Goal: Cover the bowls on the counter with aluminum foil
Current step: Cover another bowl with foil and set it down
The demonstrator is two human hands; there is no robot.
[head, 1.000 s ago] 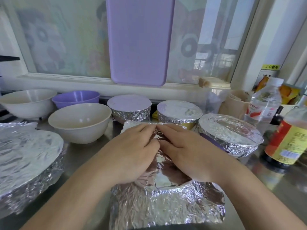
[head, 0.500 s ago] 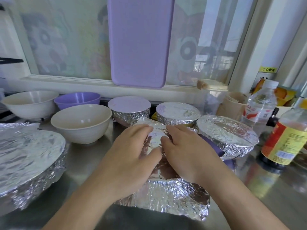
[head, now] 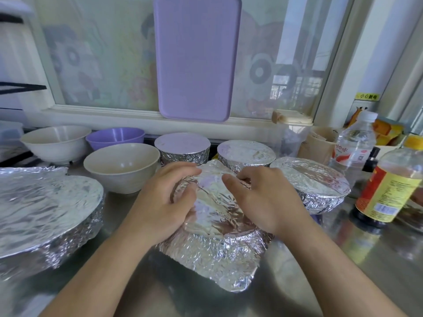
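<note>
A crinkled sheet of aluminum foil (head: 212,250) lies draped over a bowl in front of me; the bowl itself is hidden. My left hand (head: 160,202) curls round the foil at the bowl's left rim. My right hand (head: 263,200) presses the foil down at the right rim, fingers bent over the far edge. Behind stand two small foil-covered bowls (head: 183,147) (head: 246,152), and a larger covered bowl (head: 311,181) sits to the right. Uncovered are a cream bowl (head: 121,165), a second cream bowl (head: 55,143) and a purple bowl (head: 115,137).
A big foil-covered dish (head: 43,207) fills the left. On the right stand a sauce bottle (head: 389,188), a water bottle (head: 353,145) and a clear lidded container (head: 291,133). A purple board (head: 196,58) leans on the window. The steel counter (head: 332,259) shows in front.
My hands have spread apart from the middle of the foil to the bowl's left and right rims. The foil top looks flatter.
</note>
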